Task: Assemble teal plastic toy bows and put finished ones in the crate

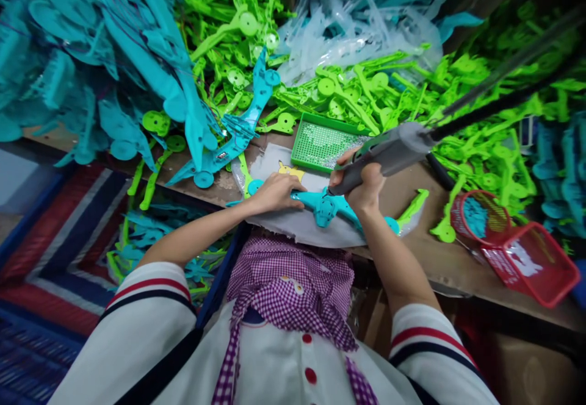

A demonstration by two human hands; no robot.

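Note:
My left hand [278,193] grips the left part of a long turquoise plastic part [325,208] that lies on a grey cloth [293,225]. In my right hand [366,188] is a grey power screwdriver [389,155], held slanted, its cable running up to the right. The driver's tip is down at the middle of the turquoise part; whether it sits on a screw cannot be made out. Behind the hands stands a green perforated tray [300,143] with many small shiny pieces in it. A yellow cartoon figure [291,170] shows on the cloth beyond my left hand.
Bright green plastic parts [348,94] are heaped along the back. Turquoise parts [151,57] pile up at the left, one turquoise assembly [233,136] reaching towards the cloth. Clear plastic bags [361,39] lie behind. Two red baskets [544,265] stand at the right table edge.

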